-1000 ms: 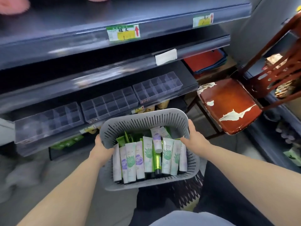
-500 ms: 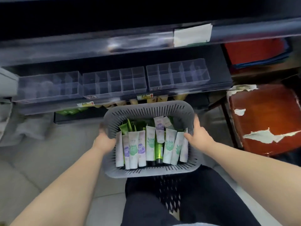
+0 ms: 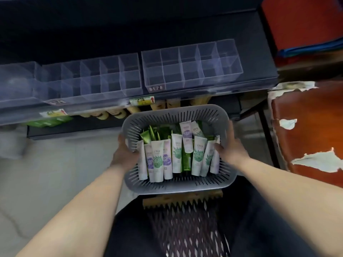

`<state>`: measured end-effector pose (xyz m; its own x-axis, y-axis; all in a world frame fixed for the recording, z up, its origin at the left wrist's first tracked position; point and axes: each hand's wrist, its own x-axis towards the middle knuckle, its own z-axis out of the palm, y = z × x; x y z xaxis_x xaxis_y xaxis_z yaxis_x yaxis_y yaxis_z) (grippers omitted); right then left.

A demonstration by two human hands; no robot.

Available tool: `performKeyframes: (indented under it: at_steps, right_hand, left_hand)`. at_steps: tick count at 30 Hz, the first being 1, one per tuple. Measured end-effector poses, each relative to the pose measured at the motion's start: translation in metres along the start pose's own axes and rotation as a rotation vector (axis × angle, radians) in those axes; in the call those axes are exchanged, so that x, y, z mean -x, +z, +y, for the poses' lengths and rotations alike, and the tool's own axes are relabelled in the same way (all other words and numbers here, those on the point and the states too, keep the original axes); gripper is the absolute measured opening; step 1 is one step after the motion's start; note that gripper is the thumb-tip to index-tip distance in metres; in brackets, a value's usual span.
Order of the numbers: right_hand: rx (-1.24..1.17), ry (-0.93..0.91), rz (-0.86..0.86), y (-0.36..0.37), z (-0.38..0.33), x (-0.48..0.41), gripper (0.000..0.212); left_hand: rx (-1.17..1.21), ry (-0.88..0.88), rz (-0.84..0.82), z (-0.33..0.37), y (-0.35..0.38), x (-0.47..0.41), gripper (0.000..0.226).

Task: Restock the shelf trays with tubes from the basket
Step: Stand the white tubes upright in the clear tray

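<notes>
A grey slotted basket (image 3: 174,113) sits low in front of me, above my lap. It holds several white tubes (image 3: 177,153) with green or purple prints, plus some green ones (image 3: 151,135). My left hand (image 3: 124,154) grips the basket's left rim. Gripping the right rim is my right hand (image 3: 231,147), thumb inside by the tubes. On the dark shelf above stand clear divided trays: a right one (image 3: 191,67), a middle one (image 3: 92,76) and a blurred left one (image 3: 16,80). Their compartments look empty.
A worn red chair seat (image 3: 308,127) with peeling paint stands at the right. Under the tray shelf, yellowish packages (image 3: 113,114) and green packs (image 3: 48,121) sit on a lower shelf. Pale floor (image 3: 46,173) spreads to the left. A patterned cloth (image 3: 185,225) covers my lap.
My view has tilted down and come closer to the tray shelf; the upper shelves have left the view. Both hands keep the same hold on the basket.
</notes>
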<state>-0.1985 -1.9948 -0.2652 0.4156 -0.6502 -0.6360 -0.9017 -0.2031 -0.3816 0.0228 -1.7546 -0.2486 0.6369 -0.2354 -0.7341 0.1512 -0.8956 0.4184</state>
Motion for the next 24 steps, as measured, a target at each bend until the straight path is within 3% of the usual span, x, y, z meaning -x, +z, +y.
performKeyframes:
  at_steps: [16, 18, 20, 22, 24]
  right_hand:
    - [-0.124, -0.057, 0.025, 0.025, 0.045, -0.061, 0.087]
    - [0.033, -0.015, 0.037, 0.024, 0.039, -0.057, 0.086]
    - [0.35, -0.08, 0.163, 0.022, 0.021, -0.051, 0.08]
    - [0.431, -0.258, 0.258, 0.022, 0.0, -0.049, 0.073]
    - [0.431, -0.415, 0.241, 0.021, -0.019, -0.055, 0.065]
  left_hand:
    - [-0.116, 0.052, 0.139, 0.002, 0.055, -0.06, 0.079]
    - [-0.235, 0.034, 0.146, 0.009, 0.054, -0.059, 0.083]
    - [-0.448, 0.068, 0.23, 0.021, 0.056, -0.06, 0.079]
    - [-0.653, 0.215, 0.311, 0.036, 0.058, -0.061, 0.076]
    - [-0.8, 0.437, 0.368, 0.05, 0.059, -0.065, 0.066]
